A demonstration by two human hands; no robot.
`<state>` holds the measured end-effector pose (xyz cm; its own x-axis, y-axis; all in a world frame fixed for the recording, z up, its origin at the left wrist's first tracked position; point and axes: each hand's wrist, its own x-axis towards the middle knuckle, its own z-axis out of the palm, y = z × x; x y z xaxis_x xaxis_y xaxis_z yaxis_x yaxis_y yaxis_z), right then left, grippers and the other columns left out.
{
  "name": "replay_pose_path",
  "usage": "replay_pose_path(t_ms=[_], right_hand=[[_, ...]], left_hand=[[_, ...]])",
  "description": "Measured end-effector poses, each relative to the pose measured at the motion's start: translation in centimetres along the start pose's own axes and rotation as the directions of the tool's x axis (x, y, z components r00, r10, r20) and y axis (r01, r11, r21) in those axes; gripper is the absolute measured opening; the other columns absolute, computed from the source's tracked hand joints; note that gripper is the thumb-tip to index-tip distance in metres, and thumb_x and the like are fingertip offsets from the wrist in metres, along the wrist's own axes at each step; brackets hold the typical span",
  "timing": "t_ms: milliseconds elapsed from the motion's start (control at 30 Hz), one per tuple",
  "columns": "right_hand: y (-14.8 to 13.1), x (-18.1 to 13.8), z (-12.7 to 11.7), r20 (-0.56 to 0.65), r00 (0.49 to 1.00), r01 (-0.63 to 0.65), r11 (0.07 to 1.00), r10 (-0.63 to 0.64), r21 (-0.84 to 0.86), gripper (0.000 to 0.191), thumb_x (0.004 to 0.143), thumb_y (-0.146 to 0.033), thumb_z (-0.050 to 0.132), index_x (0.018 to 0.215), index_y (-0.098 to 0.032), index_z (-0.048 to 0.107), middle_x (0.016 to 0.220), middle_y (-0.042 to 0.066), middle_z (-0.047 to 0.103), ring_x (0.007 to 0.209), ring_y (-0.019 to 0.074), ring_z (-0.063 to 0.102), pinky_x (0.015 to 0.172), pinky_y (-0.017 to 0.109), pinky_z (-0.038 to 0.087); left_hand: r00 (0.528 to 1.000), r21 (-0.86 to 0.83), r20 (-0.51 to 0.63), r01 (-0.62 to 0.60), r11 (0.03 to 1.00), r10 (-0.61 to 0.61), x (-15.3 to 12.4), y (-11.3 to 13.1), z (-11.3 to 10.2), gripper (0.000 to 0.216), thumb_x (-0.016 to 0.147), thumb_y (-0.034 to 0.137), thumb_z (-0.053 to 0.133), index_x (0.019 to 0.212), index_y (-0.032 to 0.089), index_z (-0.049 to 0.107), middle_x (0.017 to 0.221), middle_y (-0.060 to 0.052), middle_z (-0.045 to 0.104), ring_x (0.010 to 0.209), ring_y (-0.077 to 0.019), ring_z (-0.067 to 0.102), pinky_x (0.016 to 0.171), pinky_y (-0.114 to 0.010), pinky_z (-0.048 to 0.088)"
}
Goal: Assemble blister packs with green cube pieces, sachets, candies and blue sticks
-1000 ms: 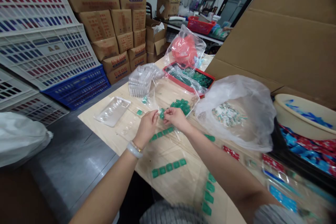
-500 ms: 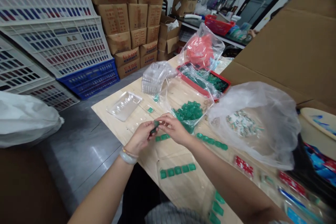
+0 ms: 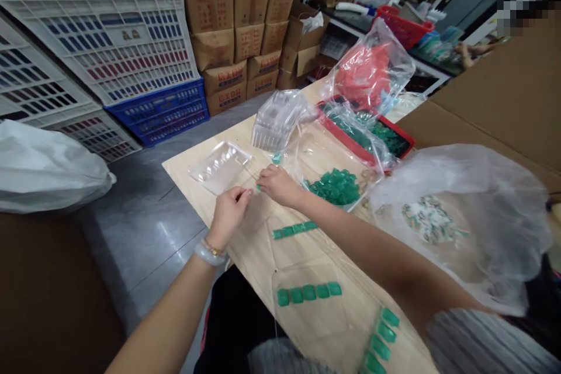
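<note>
My left hand is curled over a clear plastic blister tray lying flat on the wooden table, fingertips pinching its edge. My right hand is closed just beside it, with a small green piece showing at its fingertips. Behind my right wrist lies an open clear bag of loose green pieces. A filled row of green pieces lies below my right forearm. Another filled row of green pieces sits closer to me.
An empty clear tray and a stack of clear trays lie at the table's far left. A red tray with green pieces, a red-filled bag and a large white bag stand to the right. Cardboard boxes and crates line the left.
Both hands moved left and away from me, from above the green row to the clear tray nearer the table's far corner. The camera swung left and down.
</note>
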<state>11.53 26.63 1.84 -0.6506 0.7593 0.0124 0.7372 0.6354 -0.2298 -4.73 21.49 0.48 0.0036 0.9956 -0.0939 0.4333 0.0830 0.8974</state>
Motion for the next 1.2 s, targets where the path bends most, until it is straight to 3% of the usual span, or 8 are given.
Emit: replay_pose_path(t_ms=[167, 300, 433, 567, 700, 900, 1033, 1200], right_hand=[[0.2, -1.2, 0.3, -0.037, 0.999, 0.008, 0.999, -0.01, -0.041, 0.023, 0.078, -0.02, 0.051, 0.099, -0.018, 0.06, 0.095, 0.007, 0.059, 0.099, 0.0226, 0.042, 0.085, 0.038, 0.028], [-2.9, -3.1, -0.7, -0.243, 0.953, -0.13, 0.969, 0.181, 0.209, 0.024, 0.079, -0.022, 0.049, 0.101, -0.016, 0.055, 0.099, 0.01, 0.057, 0.096, 0.0211, 0.045, 0.084, 0.037, 0.032], [-5.9, -4.4, -0.4, -0.164, 0.895, -0.224, 0.735, 0.416, 0.641, 0.005, 0.075, -0.022, 0.05, 0.072, -0.018, 0.051, 0.071, 0.0, 0.055, 0.062, 0.0118, 0.048, 0.06, 0.025, 0.039], [-6.1, -5.1, 0.6, -0.048, 0.821, -0.287, 0.484, 0.569, 0.826, 0.003, 0.068, -0.018, 0.049, 0.066, -0.019, 0.047, 0.059, -0.004, 0.049, 0.053, 0.0092, 0.045, 0.052, 0.022, 0.037], [-5.2, -5.8, 0.1, 0.032, 0.778, -0.286, 0.309, 0.628, 0.907, 0.006, 0.064, -0.021, 0.052, 0.064, -0.018, 0.047, 0.056, -0.005, 0.048, 0.05, 0.0082, 0.044, 0.049, 0.021, 0.036], [-4.7, -6.6, -0.7, 0.056, 0.804, -0.25, 0.251, 0.592, 0.935, 0.01, 0.063, -0.025, 0.056, 0.067, -0.017, 0.051, 0.058, -0.004, 0.05, 0.05, 0.0079, 0.044, 0.049, 0.021, 0.036], [-5.0, -7.1, -0.3, -0.04, 0.822, -0.255, 0.43, 0.567, 0.866, 0.005, 0.068, -0.018, 0.051, 0.071, -0.018, 0.055, 0.064, -0.001, 0.054, 0.058, 0.0105, 0.049, 0.056, 0.024, 0.04], [-5.6, -7.8, -0.4, -0.161, 0.848, -0.238, 0.634, 0.506, 0.736, 0.012, 0.073, -0.013, 0.047, 0.07, -0.019, 0.057, 0.069, 0.0, 0.055, 0.069, 0.0125, 0.051, 0.067, 0.026, 0.041]], left_hand=[[0.997, -0.174, 0.02, 0.08, 0.982, -0.078, 0.0, 0.5, -0.2, 0.035, 0.071, 0.045, 0.052, 0.063, 0.013, 0.061, 0.055, 0.0, 0.054, 0.052, -0.0097, 0.045, 0.05, -0.021, 0.034], [0.955, -0.555, 0.129, 0.293, 0.778, -0.268, -0.5, 2.0, 0.0, 0.046, 0.071, 0.051, 0.05, 0.085, 0.009, 0.063, 0.07, -0.004, 0.059, 0.049, -0.007, 0.044, 0.045, -0.02, 0.033], [0.912, -0.723, 0.286, 0.407, 0.558, -0.295, -1.3, 3.7, 1.8, 0.038, 0.074, 0.043, 0.049, 0.085, 0.009, 0.063, 0.077, -0.007, 0.062, 0.064, -0.011, 0.055, 0.058, -0.022, 0.043], [0.863, -0.765, 0.39, 0.498, 0.409, -0.322, -2.0, 4.7, 2.9, 0.028, 0.075, 0.029, 0.046, 0.085, 0.01, 0.064, 0.086, -0.008, 0.064, 0.076, -0.0136, 0.058, 0.069, -0.025, 0.045], [0.907, -0.744, 0.367, 0.419, 0.52, -0.206, -2.7, 4.8, 2.4, 0.027, 0.061, 0.015, 0.06, 0.088, 0.012, 0.065, 0.09, -0.006, 0.064, 0.082, -0.0139, 0.057, 0.077, -0.026, 0.043], [0.919, -0.737, 0.342, 0.392, 0.551, -0.197, -3.2, 4.4, 1.7, 0.029, 0.054, 0.017, 0.069, 0.083, 0.014, 0.066, 0.085, -0.004, 0.065, 0.076, -0.012, 0.058, 0.079, -0.029, 0.044], [0.952, -0.644, 0.265, 0.291, 0.708, -0.15, -3.1, 4.4, 2.0, 0.026, 0.058, 0.017, 0.061, 0.083, 0.013, 0.065, 0.084, -0.005, 0.064, 0.073, -0.0131, 0.059, 0.074, -0.029, 0.047], [0.993, -0.226, 0.118, 0.001, 0.974, 0.026, -3.2, 4.5, 1.8, 0.016, 0.063, 0.022, 0.057, 0.076, 0.019, 0.066, 0.076, -0.002, 0.064, 0.065, -0.0136, 0.057, 0.065, -0.025, 0.046]])
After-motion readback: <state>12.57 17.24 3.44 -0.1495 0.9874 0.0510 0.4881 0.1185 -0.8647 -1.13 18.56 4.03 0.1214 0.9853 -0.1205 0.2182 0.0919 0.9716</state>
